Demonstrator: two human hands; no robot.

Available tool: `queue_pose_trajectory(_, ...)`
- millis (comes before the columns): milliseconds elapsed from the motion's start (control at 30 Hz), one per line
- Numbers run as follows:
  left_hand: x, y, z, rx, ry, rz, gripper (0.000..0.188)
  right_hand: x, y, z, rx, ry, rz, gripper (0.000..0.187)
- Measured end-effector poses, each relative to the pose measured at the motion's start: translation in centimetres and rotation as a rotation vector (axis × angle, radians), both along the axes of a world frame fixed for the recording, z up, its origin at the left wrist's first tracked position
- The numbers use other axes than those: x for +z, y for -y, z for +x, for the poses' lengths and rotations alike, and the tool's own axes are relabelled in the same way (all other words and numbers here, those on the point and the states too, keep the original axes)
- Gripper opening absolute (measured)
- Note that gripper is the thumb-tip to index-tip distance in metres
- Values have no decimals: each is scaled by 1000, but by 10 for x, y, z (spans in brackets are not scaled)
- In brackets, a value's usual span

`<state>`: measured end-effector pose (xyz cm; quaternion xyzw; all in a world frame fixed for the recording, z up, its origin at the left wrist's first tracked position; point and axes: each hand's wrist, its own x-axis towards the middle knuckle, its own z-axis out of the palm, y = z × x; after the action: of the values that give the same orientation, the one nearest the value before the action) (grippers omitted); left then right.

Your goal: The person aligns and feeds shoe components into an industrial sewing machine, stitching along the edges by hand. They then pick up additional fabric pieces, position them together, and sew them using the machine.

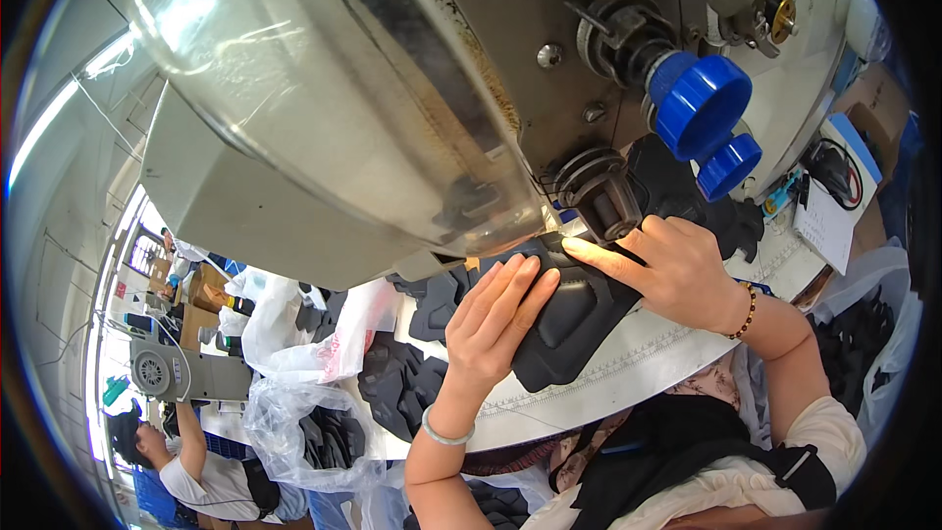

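Observation:
A black moulded padded piece (564,329) lies on the machine's pale work surface, its far end under the sewing machine's head (603,206). My left hand (496,324) rests on the left part of this piece, fingers stretched out and lying flat. On the right, my right hand (677,270) has its index finger extended onto the far end of the piece, close to the lit stitching spot. Its other fingers are bent beside the machine's dark presser part, and the thumb is hidden. The needle itself cannot be made out.
A large clear shield (334,88) and blue knobs (702,103) stand over the work. More black pieces (397,388) lie to the left, near plastic bags (299,432). At right are a notepad (824,226) and a bag of black pieces (854,334). Another person (211,471) works far left.

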<state>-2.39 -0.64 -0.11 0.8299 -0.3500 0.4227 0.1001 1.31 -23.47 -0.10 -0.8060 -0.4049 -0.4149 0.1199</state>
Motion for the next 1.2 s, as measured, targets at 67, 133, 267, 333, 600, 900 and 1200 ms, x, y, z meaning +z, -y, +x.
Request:
queue_pose_trajectory(67, -1, 0, -1, 11, -15, -9, 35, -2, 1, 1, 4, -2, -3, 42)
queue_pose_trajectory(133, 1, -1, -1, 20, -25, -15, 35, -2, 1, 1, 5, 2, -2, 42)
queue_pose_trajectory(267, 5, 1, -3, 19, -76, -38, 35, 2, 1, 1, 14, 6, -1, 42)
queue_pose_trajectory(333, 9, 3, -4, 15, -96, -53, 35, 2, 2, 1, 11, 4, -3, 42)
queue_pose_trajectory(600, 33, 2, -7, 95, -325, -71, 37, 10, -1, 3, 9, -43, 47, 47)
queue_pose_trajectory(900, 21, -4, 4, 58, -212, -45, 41, 14, -2, 5, 32, -119, 71, 48)
queue_pose_trajectory(1200, 18, -8, 6, 39, -226, -55, 40, 12, -5, 5, 32, -92, 79, 45)
